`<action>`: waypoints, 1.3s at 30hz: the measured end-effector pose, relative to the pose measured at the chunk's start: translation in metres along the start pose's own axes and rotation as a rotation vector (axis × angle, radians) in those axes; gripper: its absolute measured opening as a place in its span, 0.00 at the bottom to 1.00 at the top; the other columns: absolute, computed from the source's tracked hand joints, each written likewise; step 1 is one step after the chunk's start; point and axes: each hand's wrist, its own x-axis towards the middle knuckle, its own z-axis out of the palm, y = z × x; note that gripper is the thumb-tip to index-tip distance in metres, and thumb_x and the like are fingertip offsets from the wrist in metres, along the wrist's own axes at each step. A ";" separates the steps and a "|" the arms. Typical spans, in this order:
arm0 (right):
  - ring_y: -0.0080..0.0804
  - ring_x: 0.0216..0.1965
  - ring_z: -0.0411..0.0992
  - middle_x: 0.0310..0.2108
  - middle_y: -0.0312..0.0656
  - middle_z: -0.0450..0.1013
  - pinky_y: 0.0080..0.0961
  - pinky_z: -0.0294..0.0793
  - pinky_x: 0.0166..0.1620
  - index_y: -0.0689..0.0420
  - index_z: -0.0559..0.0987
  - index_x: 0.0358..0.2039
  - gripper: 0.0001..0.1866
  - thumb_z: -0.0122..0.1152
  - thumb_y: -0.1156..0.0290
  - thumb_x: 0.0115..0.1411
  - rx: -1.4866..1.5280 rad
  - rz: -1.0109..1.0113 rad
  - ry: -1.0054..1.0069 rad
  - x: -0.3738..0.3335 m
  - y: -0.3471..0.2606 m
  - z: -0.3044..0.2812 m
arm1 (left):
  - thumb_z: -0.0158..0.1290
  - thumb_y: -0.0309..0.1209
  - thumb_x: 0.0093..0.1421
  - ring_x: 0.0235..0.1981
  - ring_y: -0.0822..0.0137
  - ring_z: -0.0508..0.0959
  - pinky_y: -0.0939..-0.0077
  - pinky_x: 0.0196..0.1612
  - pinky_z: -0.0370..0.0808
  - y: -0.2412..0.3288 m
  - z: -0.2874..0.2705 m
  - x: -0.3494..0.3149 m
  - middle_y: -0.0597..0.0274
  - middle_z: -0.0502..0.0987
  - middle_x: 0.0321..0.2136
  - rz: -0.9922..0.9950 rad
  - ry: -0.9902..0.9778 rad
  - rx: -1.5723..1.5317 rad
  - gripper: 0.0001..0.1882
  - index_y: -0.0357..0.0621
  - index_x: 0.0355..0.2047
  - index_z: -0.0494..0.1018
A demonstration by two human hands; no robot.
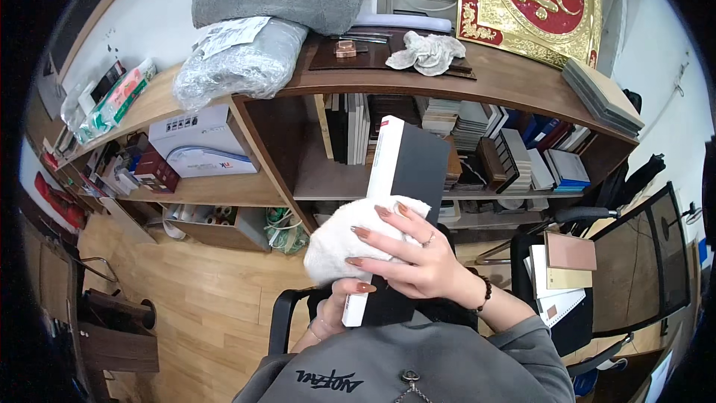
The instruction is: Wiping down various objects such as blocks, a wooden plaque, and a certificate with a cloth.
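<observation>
A book with a black cover [424,168] and a white spine stands tilted in front of my body. My left hand [333,312] grips its lower end, the thumb lying over the spine. Against the middle of the spine sits a bunched white cloth [327,252]. My right hand [429,263] holds this cloth to the book, its fingers bent across it. The cloth hides part of the spine and some of my left fingers.
Ahead is a brown shelf unit [335,82] with books inside. On top lie a plastic-wrapped bundle [250,56], a crumpled white rag [426,52] and a gold-and-red panel [477,0]. At right, a chair [634,261] carries papers and notebooks [573,250].
</observation>
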 end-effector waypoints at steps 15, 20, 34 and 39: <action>0.46 0.55 0.62 0.53 0.43 0.66 0.39 0.60 0.58 0.50 0.74 0.47 0.28 0.53 0.78 0.41 0.110 0.047 -0.217 -0.010 -0.023 -0.008 | 0.46 0.62 0.51 0.59 0.56 0.58 0.62 0.60 0.58 0.022 0.029 0.015 0.54 0.56 0.59 0.252 -0.649 -0.537 0.46 0.47 0.62 0.48; 0.44 0.54 0.64 0.53 0.43 0.66 0.39 0.62 0.57 0.51 0.74 0.47 0.28 0.55 0.76 0.40 -0.134 0.157 -0.080 -0.002 -0.001 -0.004 | 0.45 0.68 0.47 0.59 0.61 0.59 0.67 0.60 0.58 0.019 0.036 0.002 0.56 0.56 0.59 0.176 -0.304 0.054 0.50 0.46 0.61 0.49; 0.42 0.51 0.67 0.52 0.45 0.66 0.34 0.66 0.54 0.53 0.73 0.48 0.29 0.55 0.79 0.40 -0.021 0.209 -0.073 -0.006 -0.014 0.024 | 0.42 0.70 0.46 0.58 0.60 0.60 0.65 0.60 0.57 0.024 0.034 -0.003 0.57 0.58 0.58 0.472 -0.207 -0.105 0.53 0.44 0.61 0.48; 0.45 0.51 0.66 0.52 0.45 0.66 0.33 0.67 0.53 0.54 0.73 0.48 0.29 0.55 0.80 0.40 0.203 -0.002 -0.133 -0.024 -0.016 0.027 | 0.43 0.70 0.46 0.59 0.60 0.59 0.64 0.60 0.56 0.031 0.029 -0.015 0.55 0.58 0.58 0.422 -0.096 0.136 0.52 0.46 0.61 0.47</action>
